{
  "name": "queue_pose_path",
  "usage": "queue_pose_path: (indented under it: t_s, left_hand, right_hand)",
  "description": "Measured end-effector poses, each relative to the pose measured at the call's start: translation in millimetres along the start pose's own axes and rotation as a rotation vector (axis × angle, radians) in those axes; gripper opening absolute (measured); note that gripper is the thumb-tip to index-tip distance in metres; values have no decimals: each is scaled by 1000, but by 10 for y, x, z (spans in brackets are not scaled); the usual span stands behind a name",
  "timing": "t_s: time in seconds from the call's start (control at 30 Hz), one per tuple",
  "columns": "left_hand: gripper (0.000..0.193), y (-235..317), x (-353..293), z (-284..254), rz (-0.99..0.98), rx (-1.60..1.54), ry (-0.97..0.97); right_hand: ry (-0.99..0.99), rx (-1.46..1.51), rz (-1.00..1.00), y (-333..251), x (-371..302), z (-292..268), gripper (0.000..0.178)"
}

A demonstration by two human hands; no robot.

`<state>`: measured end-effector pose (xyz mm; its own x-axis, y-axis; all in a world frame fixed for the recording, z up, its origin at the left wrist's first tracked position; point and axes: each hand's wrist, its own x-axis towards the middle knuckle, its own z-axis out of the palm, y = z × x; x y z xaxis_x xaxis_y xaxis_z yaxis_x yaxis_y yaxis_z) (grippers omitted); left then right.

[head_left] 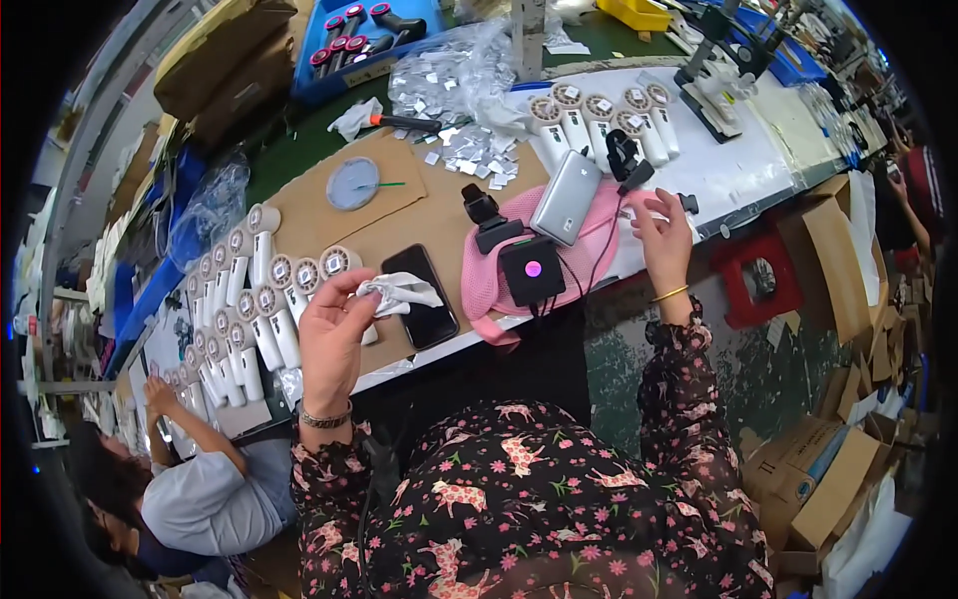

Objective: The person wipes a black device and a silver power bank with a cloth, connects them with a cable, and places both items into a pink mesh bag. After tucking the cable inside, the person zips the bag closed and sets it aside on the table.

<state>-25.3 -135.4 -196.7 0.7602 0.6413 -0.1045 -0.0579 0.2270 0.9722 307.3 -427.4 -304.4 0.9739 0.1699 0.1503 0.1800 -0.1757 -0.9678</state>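
My left hand point(334, 337) pinches a crumpled white cloth point(409, 291) between thumb and fingers. The cloth hangs over a dark smartphone point(433, 317) lying at the table's near edge. My right hand point(665, 243) is raised near the right end of a pink mesh bag point(483, 262), fingers apart and nothing visible in them; whether it touches the bag I cannot tell. On the bag lie a silver power bank point(567, 200), a black box point(530, 272) with a pink round sticker, and dark cables. White-handled devices point(284, 337) with round tan heads stand in rows left of my left hand.
More such devices point(576, 130) lie at the back right. Behind the brown cardboard point(309, 215), bearing a round lid point(353, 184), are small silvery pieces point(479, 152) and a blue bin point(374, 62). A co-worker point(215, 494) sits at left. A red stool point(755, 282) and cartons point(803, 464) stand right.
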Motion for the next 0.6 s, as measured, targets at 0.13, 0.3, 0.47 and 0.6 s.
queue_pose_path:
  t_s: [0.13, 0.3, 0.47, 0.6]
  left_hand:
    - [22, 44, 107, 190, -12, 84, -121]
    - [16, 117, 90, 772, -32, -23, -392]
    - [16, 235, 138, 813, -167, 92, -563]
    - [17, 419, 583, 517, 84, 375, -478]
  right_hand:
    - [-109, 68, -74, -569, -365, -76, 42]
    - [-556, 370, -28, -1474, -1255, 278, 33]
    - [-641, 486, -34, -1378, -1370, 490, 28]
    - [-506, 402, -65, -1282, -1146, 363, 25]
